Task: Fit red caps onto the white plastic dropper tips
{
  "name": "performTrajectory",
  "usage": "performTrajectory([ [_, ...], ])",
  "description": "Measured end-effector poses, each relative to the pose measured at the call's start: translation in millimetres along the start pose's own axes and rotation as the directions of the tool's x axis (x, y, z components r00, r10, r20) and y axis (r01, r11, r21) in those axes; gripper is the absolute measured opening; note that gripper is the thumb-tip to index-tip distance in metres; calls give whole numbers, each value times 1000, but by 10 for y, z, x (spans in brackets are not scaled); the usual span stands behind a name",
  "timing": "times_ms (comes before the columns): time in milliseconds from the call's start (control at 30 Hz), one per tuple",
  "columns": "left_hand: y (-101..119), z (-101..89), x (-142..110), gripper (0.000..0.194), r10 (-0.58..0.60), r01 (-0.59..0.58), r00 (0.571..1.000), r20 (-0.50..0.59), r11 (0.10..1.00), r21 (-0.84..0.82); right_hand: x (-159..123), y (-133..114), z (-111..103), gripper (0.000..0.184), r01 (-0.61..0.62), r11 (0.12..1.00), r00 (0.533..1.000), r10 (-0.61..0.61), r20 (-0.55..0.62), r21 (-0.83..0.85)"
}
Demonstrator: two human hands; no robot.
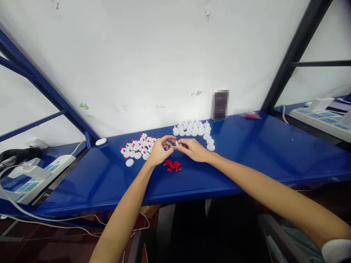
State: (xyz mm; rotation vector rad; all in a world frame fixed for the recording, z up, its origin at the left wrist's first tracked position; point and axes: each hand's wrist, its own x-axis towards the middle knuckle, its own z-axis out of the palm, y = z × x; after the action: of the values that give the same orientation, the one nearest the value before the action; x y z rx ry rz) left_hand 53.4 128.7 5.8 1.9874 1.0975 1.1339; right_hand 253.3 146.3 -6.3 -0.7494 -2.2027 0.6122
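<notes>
Red-tipped white caps are being borne by the tabletop at left. By the pinched fingers of the left hand, just beyond loose red tips, and of the right hand, a red-and-white piece is being held; behind, plain white caps are being borne.

Both elbows are out of my sight. I see the left forearm slanting up and inward, bare, and the right forearm stretching in from the other side, also bare. The left hand arches, fingers curled toward its thumb; the right hand lies flatter, thumb and forefinger pinched close by.
</notes>
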Motion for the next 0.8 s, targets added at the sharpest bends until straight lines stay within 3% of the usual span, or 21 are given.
performTrajectory([
  [100,21,49,-28,42,97,-94,995,-3,977,193,-10,16,11,39,-44,997,999,43,19,62],
  [267,-19,103,-30,33,206,-185,979,-8,893,410,-23,-11,8,39,-74,994,996,70,49,80],
  [567,-45,73,-56,24,120,-189,980,157,801,568,-43,-52,-13,32,-69,978,989,42,139,197],
  [800,12,51,-63,16,153,-216,976,154,752,623,-49,-105,-8,36,-60,977,992,35,123,204],
])
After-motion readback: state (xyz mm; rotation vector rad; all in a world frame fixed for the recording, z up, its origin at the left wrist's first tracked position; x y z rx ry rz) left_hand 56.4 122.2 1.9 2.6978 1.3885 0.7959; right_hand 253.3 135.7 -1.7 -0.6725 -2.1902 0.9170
